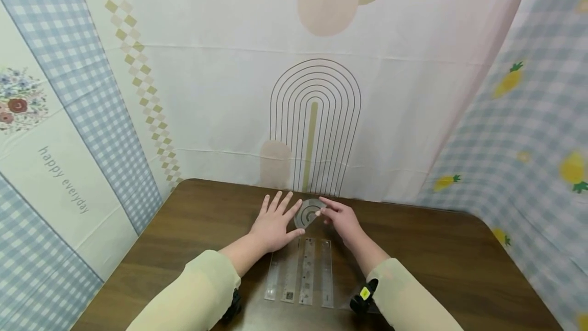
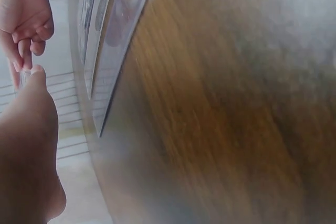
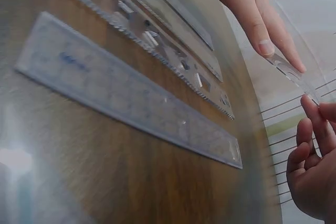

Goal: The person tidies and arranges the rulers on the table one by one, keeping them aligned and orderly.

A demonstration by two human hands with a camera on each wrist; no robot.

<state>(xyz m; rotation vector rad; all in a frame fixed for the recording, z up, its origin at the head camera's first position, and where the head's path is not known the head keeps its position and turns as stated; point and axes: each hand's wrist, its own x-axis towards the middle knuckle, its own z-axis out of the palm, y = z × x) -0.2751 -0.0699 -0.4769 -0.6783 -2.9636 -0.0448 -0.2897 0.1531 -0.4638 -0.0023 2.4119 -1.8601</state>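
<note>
A clear half-round protractor (image 1: pixel 305 214) with curved slots is held above the far part of the table, between both hands. My right hand (image 1: pixel 343 220) pinches its right side between thumb and fingertips. Straight and spread, the fingers of my left hand (image 1: pixel 274 222) reach along its left side; thumb and index finger touch its edge. The right wrist view shows the protractor (image 3: pixel 287 70) nearly edge-on, tilted up off the table. Nearer to me, several clear rulers (image 1: pixel 308 272) lie side by side; one has a wavy edge (image 3: pixel 142 40).
The brown wooden table (image 1: pixel 441 249) ends at a patterned cloth backdrop (image 1: pixel 220 116), close behind the hands. Checked cloth (image 1: pixel 519 137) hangs on the right side. A translucent flat piece (image 3: pixel 47 198), its kind unclear, lies near the right wrist.
</note>
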